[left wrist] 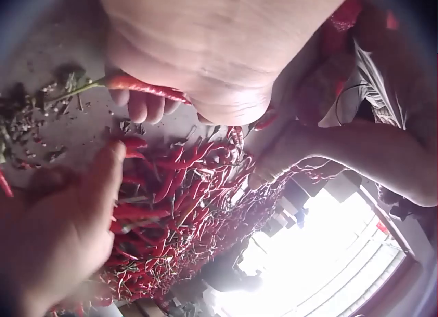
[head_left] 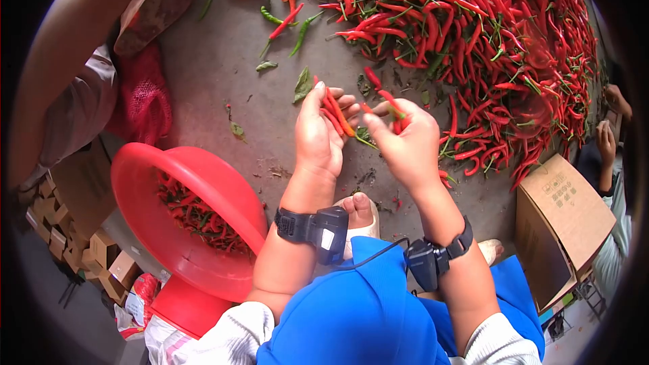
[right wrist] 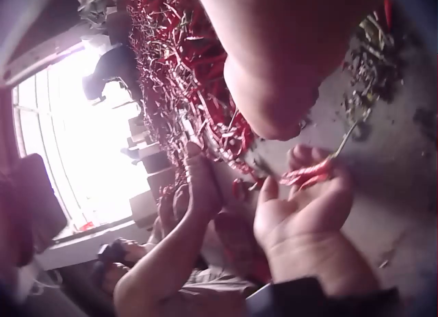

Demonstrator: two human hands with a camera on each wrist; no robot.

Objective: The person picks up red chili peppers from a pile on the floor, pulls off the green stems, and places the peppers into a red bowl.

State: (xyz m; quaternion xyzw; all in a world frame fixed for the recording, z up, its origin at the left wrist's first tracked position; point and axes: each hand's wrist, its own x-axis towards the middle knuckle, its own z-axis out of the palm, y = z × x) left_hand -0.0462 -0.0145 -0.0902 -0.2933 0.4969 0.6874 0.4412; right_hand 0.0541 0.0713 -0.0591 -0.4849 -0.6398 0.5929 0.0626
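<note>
At frame centre, the left hand (head_left: 319, 136) held red peppers (head_left: 342, 116) in curled fingers, their long axes running upper left to lower right, while the right hand (head_left: 410, 140), just beside rightward, pinched another pepper (head_left: 390, 101)

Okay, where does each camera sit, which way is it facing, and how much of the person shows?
Head view: worn on the head, looking forward and down at the left hand, right hand and chili pile; forearms and blue garment show.
Left wrist view: on that wrist, looking past the left hand, large at top, toward the pile; the right hand shows at left.
Right wrist view: on that wrist, the right hand large at top, the left hand holding chilies below.
Both wrist views share the pile and a bright window.
</note>
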